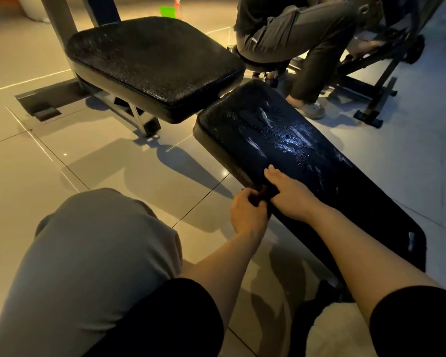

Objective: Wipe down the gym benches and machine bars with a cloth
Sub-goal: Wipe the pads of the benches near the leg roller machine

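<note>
From my head camera, the long bench pad point(307, 161) in front of me is streaked with wet patches along its top, and that wetness is my main worry: if I drag the cloth point(264, 193) unevenly I will likely leave smears or miss the far end near the seated person's shoe point(312, 110). The cloth is dark against a dark pad in dim light, so I could easily lose track of which parts I have covered. It sits bunched at the pad's near-left edge, between my hands, and could slip off onto the tiled floor point(113, 163).

My left hand point(247, 212) has its fingers curled, pinching the cloth's near end just off the pad's edge. My right hand point(290, 197) lies on the pad with fingers fairly straight, pressing the cloth down. The square seat pad point(152, 63) beyond looks dry and matte.
</note>
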`<state>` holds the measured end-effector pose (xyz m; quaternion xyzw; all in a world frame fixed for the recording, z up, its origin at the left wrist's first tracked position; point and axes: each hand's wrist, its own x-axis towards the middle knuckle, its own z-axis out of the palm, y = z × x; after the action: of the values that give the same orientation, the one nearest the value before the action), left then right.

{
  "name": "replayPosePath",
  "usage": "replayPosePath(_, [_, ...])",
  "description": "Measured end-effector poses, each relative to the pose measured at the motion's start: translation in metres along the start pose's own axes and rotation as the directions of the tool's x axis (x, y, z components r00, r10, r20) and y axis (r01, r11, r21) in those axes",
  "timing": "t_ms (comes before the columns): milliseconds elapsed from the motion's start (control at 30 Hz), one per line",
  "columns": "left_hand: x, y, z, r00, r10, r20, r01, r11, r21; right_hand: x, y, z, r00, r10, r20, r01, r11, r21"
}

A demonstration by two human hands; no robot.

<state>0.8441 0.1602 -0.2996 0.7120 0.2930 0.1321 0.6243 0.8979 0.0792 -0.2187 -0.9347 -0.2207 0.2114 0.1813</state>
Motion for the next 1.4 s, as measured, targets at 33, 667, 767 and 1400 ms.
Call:
replayPosePath(33, [-0.005,0.0,0.001,0.999,0.021,-0.047,-0.021,1.0,0.004,-0.001,0.003,-0.002,1.0,0.004,0.004,-0.004,1.0,0.007])
replayPosePath(667, [0.019,0.037,-0.033,0.925,-0.227,-0.303,0.114,0.93,-0.349,-0.018,0.008,0.002,0.998,0.056,0.015,-0.056,0.998,-0.003])
replayPosePath(767, [0.017,0.041,-0.031,0.955,-0.166,-0.246,0.105,0.964,-0.245,-0.021,0.006,0.004,0.999,0.045,0.002,-0.045,0.999,0.013])
replayPosePath(1400, [-0.019,0.004,-0.019,0.994,0.053,-0.1,-0.046,0.997,0.068,-0.025,0.01,0.0,0.999,0.034,0.013,-0.035,0.997,0.061])
